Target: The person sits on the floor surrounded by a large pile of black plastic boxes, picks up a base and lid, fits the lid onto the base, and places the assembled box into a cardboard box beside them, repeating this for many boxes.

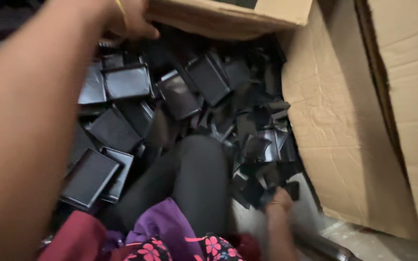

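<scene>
My left hand [132, 21], with a gold bangle on the wrist, grips the lower edge of a cardboard box [218, 17] at the top of the view. The arm runs up the whole left side. My right hand [278, 199] is low and right of centre, its fingers dug into a heap of small black plastic scraps [262, 145]. Whether it holds a piece is hidden. Between the hands lies a pile of flat black rectangular trays [126, 81], tilted and overlapping.
My knee in black legging [197, 174] rises in the middle, with purple and floral cloth [170, 232] below it. A large cardboard sheet [344, 121] leans at the right. A dark tube [320, 244] lies on the pale floor [378, 244].
</scene>
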`<state>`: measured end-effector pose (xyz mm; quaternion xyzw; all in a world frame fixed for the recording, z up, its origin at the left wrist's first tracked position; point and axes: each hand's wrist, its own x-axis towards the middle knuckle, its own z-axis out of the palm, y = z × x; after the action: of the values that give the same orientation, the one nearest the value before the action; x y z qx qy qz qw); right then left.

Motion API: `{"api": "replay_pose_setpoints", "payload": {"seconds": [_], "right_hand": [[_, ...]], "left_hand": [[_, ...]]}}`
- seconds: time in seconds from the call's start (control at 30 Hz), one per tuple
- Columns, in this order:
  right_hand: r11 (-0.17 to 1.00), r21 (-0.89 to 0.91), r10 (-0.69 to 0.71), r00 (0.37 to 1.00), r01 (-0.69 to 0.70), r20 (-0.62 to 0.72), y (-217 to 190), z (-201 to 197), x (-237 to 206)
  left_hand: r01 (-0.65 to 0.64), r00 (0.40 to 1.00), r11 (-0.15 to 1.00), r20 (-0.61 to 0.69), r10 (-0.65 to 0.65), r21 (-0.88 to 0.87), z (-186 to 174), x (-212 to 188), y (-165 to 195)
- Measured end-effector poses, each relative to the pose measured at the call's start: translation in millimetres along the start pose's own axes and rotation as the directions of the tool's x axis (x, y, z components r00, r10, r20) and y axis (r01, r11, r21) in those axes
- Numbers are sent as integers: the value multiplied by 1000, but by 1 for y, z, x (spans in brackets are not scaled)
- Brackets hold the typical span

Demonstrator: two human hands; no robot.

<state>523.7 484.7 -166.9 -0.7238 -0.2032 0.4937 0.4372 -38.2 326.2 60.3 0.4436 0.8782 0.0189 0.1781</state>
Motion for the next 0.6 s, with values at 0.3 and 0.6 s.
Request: {"api": "replay_pose_setpoints", "payload": {"seconds": [0.3, 0.6], "right_hand": [[734, -107, -439, 589, 671, 679, 3, 142, -117], [165, 220, -556, -94, 961, 826, -10, 159, -313]], "left_hand": [[-47, 977, 997, -203, 59, 67, -7, -38, 22], [-516, 698, 756, -709, 99, -403, 84, -175, -58]]}}
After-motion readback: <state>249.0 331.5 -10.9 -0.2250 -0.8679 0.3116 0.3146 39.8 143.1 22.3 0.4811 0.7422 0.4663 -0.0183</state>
